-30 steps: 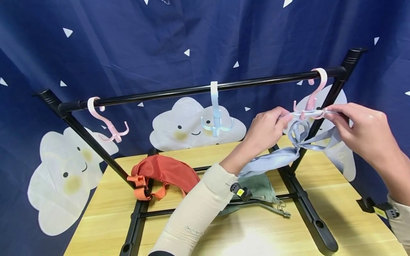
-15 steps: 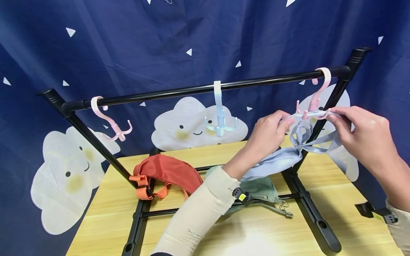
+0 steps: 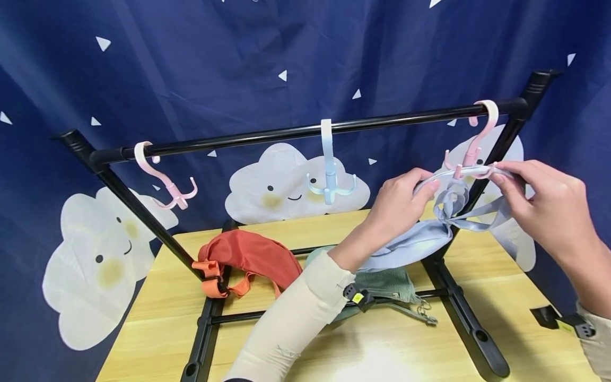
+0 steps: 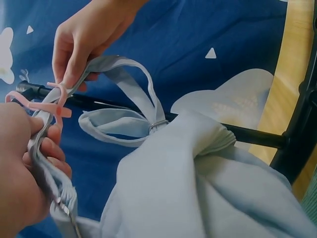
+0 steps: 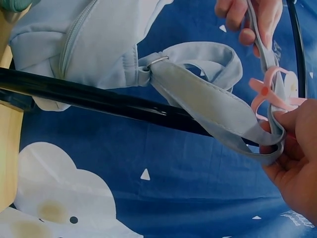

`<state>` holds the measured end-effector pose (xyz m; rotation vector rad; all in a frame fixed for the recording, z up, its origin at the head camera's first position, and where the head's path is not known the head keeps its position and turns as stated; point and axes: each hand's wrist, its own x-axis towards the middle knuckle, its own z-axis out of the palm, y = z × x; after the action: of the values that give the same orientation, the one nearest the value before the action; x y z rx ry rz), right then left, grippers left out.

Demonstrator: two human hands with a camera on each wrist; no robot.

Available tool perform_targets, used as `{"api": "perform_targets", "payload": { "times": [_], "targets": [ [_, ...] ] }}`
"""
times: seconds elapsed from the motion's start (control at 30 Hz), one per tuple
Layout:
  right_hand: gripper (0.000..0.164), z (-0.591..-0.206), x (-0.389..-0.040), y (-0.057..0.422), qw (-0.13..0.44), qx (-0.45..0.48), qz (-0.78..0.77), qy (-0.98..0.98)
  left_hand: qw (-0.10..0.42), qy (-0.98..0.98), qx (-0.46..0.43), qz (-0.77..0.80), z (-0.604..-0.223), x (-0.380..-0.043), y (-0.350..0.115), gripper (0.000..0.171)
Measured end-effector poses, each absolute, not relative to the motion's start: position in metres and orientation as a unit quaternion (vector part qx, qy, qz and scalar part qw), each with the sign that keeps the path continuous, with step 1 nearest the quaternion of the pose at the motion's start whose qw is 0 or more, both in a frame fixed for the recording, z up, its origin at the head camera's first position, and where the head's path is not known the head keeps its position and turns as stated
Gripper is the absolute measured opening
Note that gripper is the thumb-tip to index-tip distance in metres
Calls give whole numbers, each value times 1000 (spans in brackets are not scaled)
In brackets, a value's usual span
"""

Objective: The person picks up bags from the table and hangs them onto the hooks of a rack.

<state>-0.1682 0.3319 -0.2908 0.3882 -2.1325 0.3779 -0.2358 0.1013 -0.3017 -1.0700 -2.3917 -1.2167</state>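
Scanning from the near part of the table, we meet the green bag around its middle, then the red bag toward its far left corner. The blue bag hangs above the table toward its far right corner. Half a second ago its strap ran straighter; now we see it bow up beside the left hand, which suggests to us that the pull has eased while it lies across the pink hook. Fingers hide part of that crossing, so we cannot be sure every prong is caught. We see the left hand pinching the strap left of the hook, its forearm slanting up and rightward; the right hand pinches it at the other side, thumb below. Farther back, the rail carries the hook before the curtain.
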Motion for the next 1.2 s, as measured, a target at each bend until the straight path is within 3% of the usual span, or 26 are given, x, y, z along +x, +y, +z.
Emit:
{"api": "perform_targets", "payload": {
  "times": [0.1, 0.2, 0.47, 0.9, 1.2],
  "targets": [
    [53, -291, -168, 332, 459, 162, 158, -859, 110, -827, -365, -413, -299, -235, 97, 29],
    [60, -291, -166, 331, 463, 162, 163, -856, 105, -830, -369, -405, -299, -234, 94, 31],
    [36, -292, -159, 326, 463, 159, 177, -854, 104, -832, -388, -383, -299, -231, 86, 32],
    [49, -287, -156, 320, 461, 165, 186, -852, 105, -835, -388, -376, -297, -226, 78, 34],
    [44, -284, -154, 320, 456, 164, 186, -855, 134, -833, -388, -371, -296, -222, 70, 30]
  ]
}}
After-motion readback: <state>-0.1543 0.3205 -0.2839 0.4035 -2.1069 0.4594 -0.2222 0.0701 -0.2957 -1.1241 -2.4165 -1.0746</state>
